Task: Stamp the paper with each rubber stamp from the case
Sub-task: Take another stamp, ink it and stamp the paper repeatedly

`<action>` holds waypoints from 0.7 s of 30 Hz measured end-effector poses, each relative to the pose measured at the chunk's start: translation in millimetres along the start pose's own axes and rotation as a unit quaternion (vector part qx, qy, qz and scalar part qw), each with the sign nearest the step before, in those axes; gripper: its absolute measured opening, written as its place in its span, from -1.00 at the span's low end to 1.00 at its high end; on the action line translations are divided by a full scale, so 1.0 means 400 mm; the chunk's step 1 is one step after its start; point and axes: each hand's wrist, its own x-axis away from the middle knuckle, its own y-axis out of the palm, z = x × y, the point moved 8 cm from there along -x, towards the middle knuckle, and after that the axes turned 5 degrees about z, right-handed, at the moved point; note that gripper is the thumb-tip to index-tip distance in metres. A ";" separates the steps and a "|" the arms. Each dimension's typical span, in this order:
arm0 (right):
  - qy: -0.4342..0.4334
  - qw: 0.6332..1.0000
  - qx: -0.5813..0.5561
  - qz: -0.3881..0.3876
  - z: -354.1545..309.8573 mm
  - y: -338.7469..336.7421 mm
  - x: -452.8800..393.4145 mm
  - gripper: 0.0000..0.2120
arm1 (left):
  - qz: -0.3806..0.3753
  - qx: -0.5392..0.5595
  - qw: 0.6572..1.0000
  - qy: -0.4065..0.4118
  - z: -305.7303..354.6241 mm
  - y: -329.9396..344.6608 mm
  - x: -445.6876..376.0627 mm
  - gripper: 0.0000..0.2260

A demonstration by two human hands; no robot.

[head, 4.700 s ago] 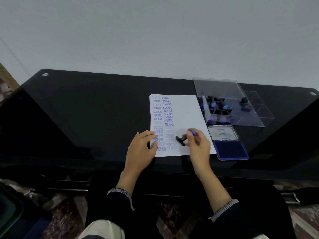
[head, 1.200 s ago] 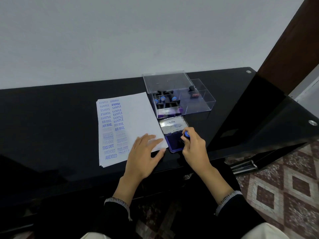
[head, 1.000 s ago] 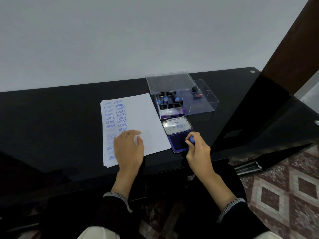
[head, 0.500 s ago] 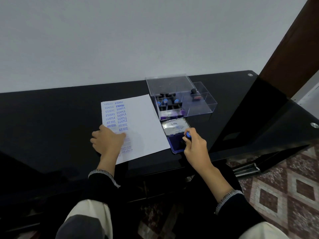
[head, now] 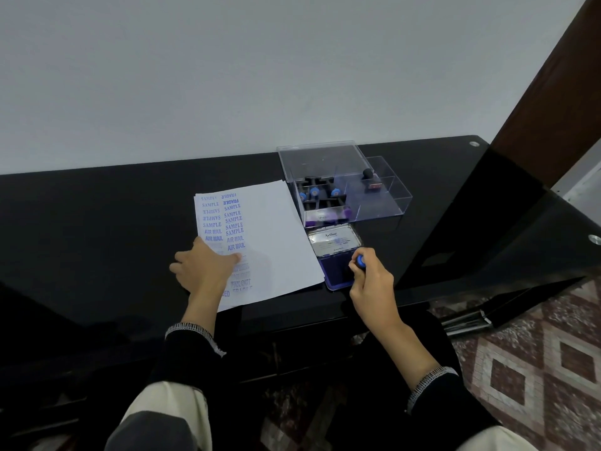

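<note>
Showing blue-stamped words, white paper point(head: 273, 229)

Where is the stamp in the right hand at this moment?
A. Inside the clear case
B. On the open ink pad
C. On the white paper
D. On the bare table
B. The right hand holds the stamp by its blue knob down over the dark ink pad, beside the paper where the left hand rests.
</note>
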 end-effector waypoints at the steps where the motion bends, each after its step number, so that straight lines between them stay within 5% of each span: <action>1: 0.001 1.000 0.001 -0.006 -0.001 0.002 -0.004 -0.74 | 0.001 0.002 1.000 0.000 0.001 -0.002 0.001 -0.40; 11: 0.009 1.000 0.004 -0.006 0.005 0.006 -0.004 -0.71 | -0.010 0.044 0.997 0.054 0.021 -0.001 0.010 -0.43; 21: -0.006 1.000 0.010 -0.003 -0.003 0.003 -0.004 -0.74 | -0.036 0.034 0.996 0.073 -0.020 -0.001 0.023 -0.22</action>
